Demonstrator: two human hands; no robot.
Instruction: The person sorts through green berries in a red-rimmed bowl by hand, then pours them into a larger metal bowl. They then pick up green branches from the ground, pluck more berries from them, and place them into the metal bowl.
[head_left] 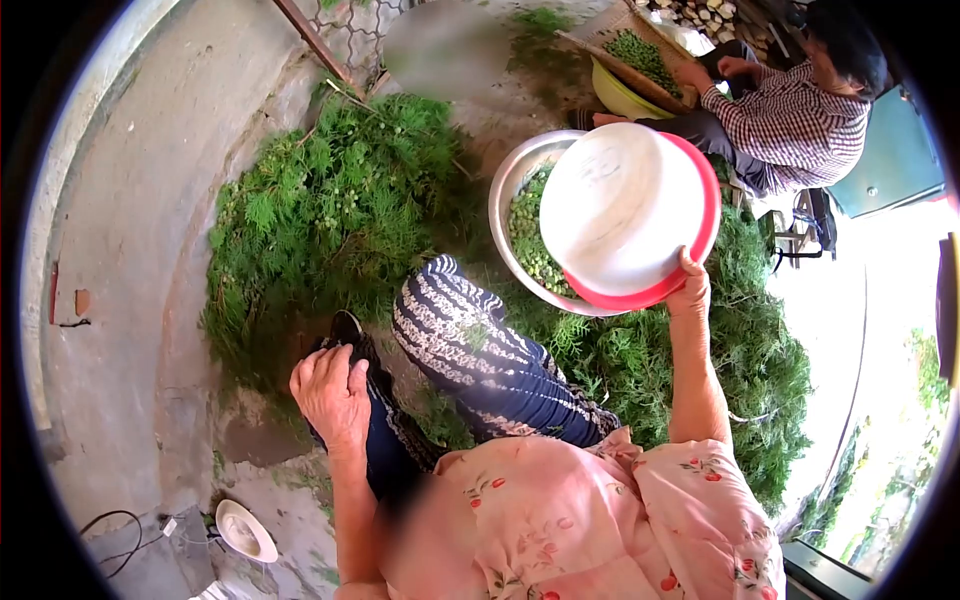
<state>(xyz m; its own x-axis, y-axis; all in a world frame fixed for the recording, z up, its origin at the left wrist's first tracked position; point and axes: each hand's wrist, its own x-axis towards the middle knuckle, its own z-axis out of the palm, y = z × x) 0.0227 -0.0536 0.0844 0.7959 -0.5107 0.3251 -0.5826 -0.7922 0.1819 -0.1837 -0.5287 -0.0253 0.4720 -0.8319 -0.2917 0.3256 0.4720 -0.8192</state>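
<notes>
My right hand (690, 285) grips the rim of a white basin with a red edge (625, 205), which is tilted with its pale underside facing up. Beneath it is a metal basin (503, 225), partly covered, with small green cones or berries (532, 235) inside. My left hand (332, 390) rests on my dark trouser leg near the knee, its fingers lying fairly flat and holding nothing. A large heap of green branches (340, 210) lies in front of me, and more branches (740, 330) spread under and to the right of the basins.
At the upper right a person in a checked shirt (800, 130) sits beside a woven tray (640, 65) of green pieces, over a yellow basin (620, 95). A white hat-like object (245, 530) lies at the lower left. A wall (130, 200) runs along the left.
</notes>
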